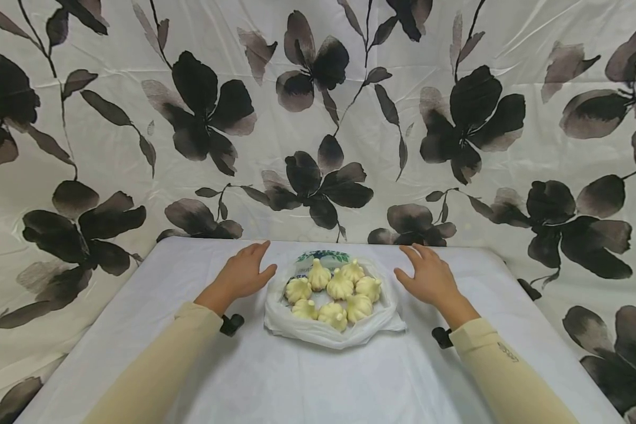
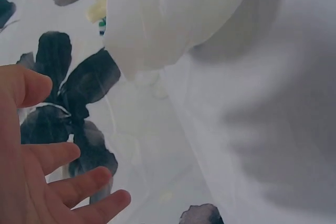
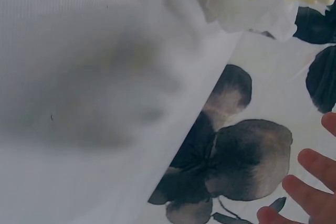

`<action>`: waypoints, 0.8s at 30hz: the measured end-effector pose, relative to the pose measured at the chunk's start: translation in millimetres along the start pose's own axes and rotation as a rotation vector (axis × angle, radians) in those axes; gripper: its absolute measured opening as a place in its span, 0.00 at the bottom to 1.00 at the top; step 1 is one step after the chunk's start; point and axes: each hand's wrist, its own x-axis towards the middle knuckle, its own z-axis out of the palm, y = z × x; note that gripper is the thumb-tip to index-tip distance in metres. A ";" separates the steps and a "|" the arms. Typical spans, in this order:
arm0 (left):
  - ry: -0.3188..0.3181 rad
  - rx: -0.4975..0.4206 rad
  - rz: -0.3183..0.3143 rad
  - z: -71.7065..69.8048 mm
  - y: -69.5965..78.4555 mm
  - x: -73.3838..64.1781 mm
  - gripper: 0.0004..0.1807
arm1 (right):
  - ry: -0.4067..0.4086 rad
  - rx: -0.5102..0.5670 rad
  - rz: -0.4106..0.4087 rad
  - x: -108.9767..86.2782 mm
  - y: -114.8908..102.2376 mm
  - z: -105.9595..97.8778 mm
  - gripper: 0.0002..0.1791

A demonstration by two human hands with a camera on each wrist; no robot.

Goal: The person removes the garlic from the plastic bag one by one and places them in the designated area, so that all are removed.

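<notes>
Two sets of fingers (image 2: 89,183) spread apart: my left hand (image 1: 241,274) and right hand (image 1: 429,278) hover on either side of a white plastic bag (image 1: 318,335). Eight pale garlic bulbs (image 1: 340,287) sit in it, near the table's (image 1: 318,383) far edge, midway between its far corners. Flowered cloth (image 1: 381,200) rises beyond.

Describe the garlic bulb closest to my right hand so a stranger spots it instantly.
On the white-covered table, an open white plastic bag lies between your left hand and right hand. Of the pale bulbs inside, your garlic bulb sits farthest right of all.
</notes>
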 end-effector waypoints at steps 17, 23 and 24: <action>-0.090 -0.144 -0.043 8.0 8.1 -10.8 0.36 | 0.080 0.139 -0.117 -11.6 -30.5 -4.6 0.29; -0.088 -0.208 -0.045 11.5 7.5 -13.6 0.35 | 0.076 0.186 -0.160 -15.1 -40.1 -2.5 0.28; -0.086 -0.221 -0.043 12.2 7.7 -13.9 0.35 | 0.073 0.197 -0.167 -15.7 -41.7 -1.9 0.28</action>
